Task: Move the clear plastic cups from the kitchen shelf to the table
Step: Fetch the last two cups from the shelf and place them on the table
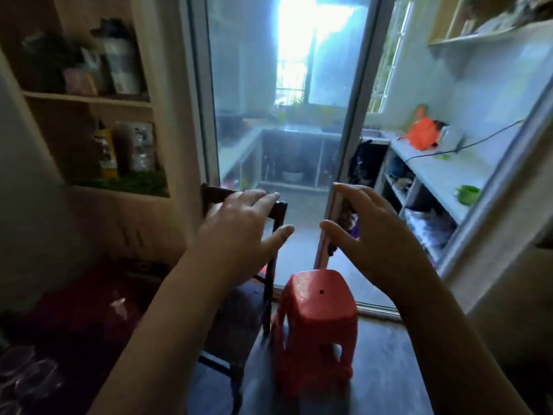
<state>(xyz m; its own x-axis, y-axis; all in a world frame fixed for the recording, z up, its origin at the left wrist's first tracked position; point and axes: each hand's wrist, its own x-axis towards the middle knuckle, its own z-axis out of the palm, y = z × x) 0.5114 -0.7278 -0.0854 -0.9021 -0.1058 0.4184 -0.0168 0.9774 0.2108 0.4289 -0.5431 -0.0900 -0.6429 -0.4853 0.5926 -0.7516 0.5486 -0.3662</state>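
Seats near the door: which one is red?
The plastic stool, below the right hand. The chair behind the left hand is dark wood.

Open doorway (302, 220) ahead, dark chair (269, 265) left, red stool (318, 301) blocking the floor below.

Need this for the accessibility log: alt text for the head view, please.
Both bare hands, left hand and right hand, are raised open and empty, palms facing each other, before a glass door to a kitchen. A red plastic stool stands on the floor below them beside a dark wooden chair. Clear plastic cups show blurred at bottom left.
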